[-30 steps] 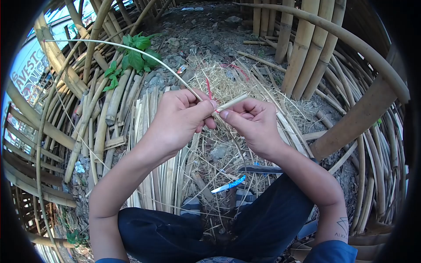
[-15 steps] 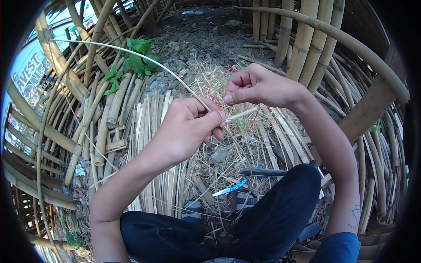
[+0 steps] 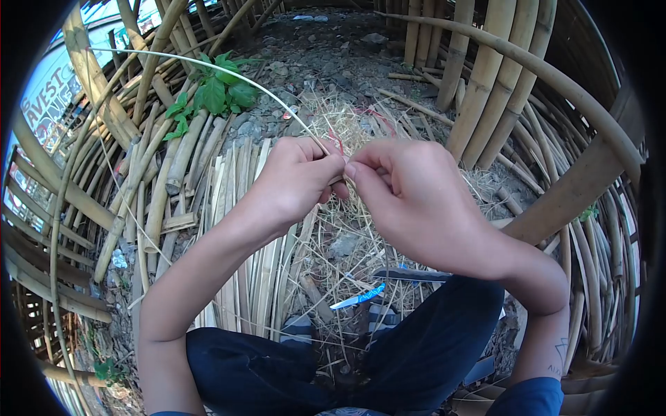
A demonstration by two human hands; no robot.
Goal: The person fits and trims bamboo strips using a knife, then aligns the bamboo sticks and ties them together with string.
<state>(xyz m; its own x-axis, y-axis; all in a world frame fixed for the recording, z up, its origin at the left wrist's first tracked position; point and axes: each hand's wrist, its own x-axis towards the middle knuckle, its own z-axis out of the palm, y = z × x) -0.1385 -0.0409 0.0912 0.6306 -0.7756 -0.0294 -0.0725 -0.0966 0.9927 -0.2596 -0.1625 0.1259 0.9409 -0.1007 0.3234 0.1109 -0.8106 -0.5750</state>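
My left hand is closed around a long, thin bamboo strip, which arcs up and away to the upper left. Thumb and fingers of my right hand are pinched together right against the left fingertips, at the strip's near end. Whatever lies between the right fingertips is hidden. A bit of red string shows just above where the hands meet. On the ground below lies a knife with a blue patterned handle, and beside it a dark, long blade-like tool.
Split bamboo slats lie in rows left of the shavings. Bamboo poles stand at the right, with a curved pole across them. A leafy plant grows at upper left. My bent knees frame the near ground.
My right hand has come down and inward from above the strip to meet the left fingertips. The strip's pale near end, which stuck out to the right, is now covered.
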